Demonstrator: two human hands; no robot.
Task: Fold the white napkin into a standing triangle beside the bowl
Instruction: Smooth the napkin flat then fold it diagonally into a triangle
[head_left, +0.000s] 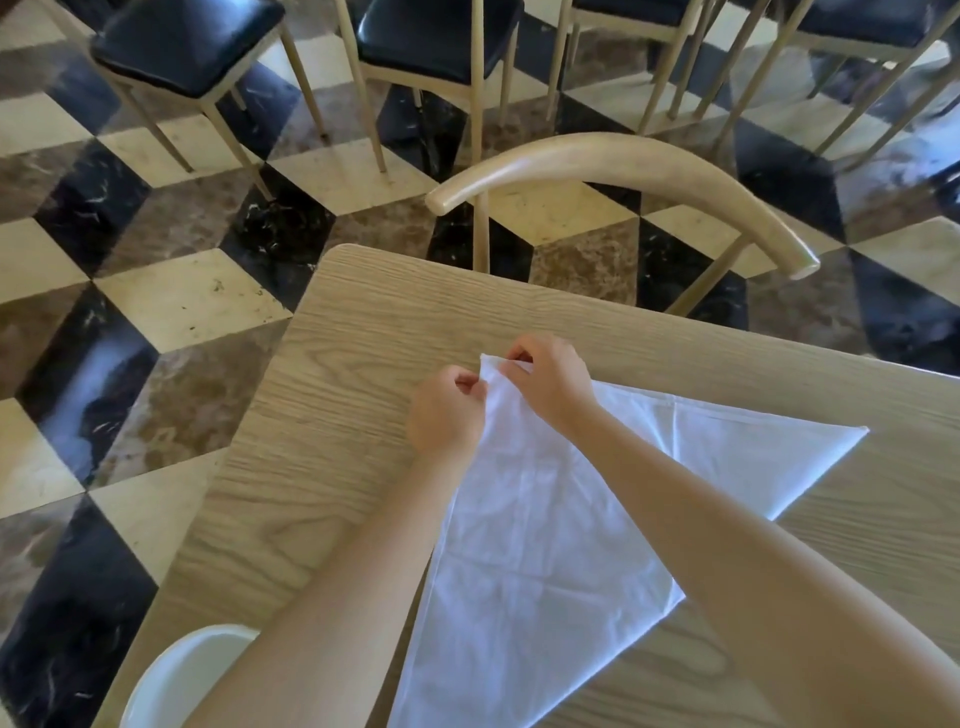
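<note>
The white napkin lies flat on the bench, already a triangle, its long axis running from 11 o'clock to 5 o'clock. Both hands pinch its far tip, the left hand just beside the right hand; the bowl sits at 7 o'clock, nearer the left arm

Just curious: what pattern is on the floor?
Cube-like diamonds in black, cream and brown marble on the floor, clearest in the head view.

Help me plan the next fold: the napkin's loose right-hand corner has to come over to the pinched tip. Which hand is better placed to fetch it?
Probably the right hand. Its arm already lies across the white napkin on the side of that corner, while the left hand can keep pinching the tip.
</note>
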